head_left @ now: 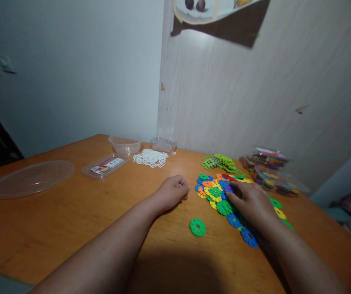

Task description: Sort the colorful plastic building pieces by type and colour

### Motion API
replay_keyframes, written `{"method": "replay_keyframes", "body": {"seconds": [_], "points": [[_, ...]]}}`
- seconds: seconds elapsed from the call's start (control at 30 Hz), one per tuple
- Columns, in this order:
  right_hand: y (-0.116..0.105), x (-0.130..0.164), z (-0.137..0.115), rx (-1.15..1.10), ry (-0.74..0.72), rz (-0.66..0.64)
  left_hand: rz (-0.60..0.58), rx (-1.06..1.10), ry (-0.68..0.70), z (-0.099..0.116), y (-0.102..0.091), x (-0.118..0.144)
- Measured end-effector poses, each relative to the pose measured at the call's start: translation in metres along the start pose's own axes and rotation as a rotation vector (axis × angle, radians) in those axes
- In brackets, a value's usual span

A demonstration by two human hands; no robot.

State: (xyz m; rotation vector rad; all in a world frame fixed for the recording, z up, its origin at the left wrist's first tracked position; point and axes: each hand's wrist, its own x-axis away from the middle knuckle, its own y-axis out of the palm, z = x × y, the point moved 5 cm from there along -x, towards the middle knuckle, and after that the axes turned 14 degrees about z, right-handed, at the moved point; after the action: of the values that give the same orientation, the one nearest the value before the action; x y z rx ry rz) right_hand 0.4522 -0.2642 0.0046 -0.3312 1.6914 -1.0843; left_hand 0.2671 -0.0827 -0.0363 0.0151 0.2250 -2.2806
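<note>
Orange-brown wood formed the desk (pixel 71 216); the right hand (pixel 252 202) lay on a heap of flat, multicoloured plastic flower-shaped discs (pixel 216 192) near the desk's far right edge, fingertips pinching a purple disc (pixel 229 188); the left hand (pixel 172 192) rested beside the heap, curled closed, nothing visible in it; one green flower-shaped disc (pixel 197 227) lay apart, nearer the front edge; white square plastic pieces (pixel 150 158) and a clear round lid (pixel 31 177) sat toward the far left.

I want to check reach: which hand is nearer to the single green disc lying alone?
Left, narrowly. The left hand rests above-left of the green disc; the right hand lies farther right, on the coloured disc pile.
</note>
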Motion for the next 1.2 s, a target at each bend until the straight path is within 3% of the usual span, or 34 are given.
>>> {"method": "replay_keyframes", "body": {"seconds": [0.17, 0.27, 0.43, 0.6, 1.0, 1.2], "points": [[-0.012, -0.001, -0.008, 0.004, -0.012, 0.021, -0.004, -0.024, 0.026, 0.000, 0.000, -0.001], [-0.024, 0.004, -0.026, -0.148, -0.048, 0.038, -0.002, -0.030, 0.033, -0.002, 0.000, -0.002], [-0.038, 0.027, -0.076, -0.509, -0.143, -0.189, -0.002, -0.023, 0.032, -0.001, 0.001, -0.001], [-0.048, 0.040, -0.109, -0.613, -0.238, -0.326, 0.003, -0.008, 0.008, 0.002, 0.000, 0.002], [-0.049, 0.041, -0.115, -0.605, -0.239, -0.365, -0.001, -0.007, 0.023, 0.000, 0.000, 0.000], [-0.046, 0.035, -0.104, -0.543, -0.229, -0.306, -0.004, -0.018, 0.035, -0.003, 0.000, -0.002]]}}
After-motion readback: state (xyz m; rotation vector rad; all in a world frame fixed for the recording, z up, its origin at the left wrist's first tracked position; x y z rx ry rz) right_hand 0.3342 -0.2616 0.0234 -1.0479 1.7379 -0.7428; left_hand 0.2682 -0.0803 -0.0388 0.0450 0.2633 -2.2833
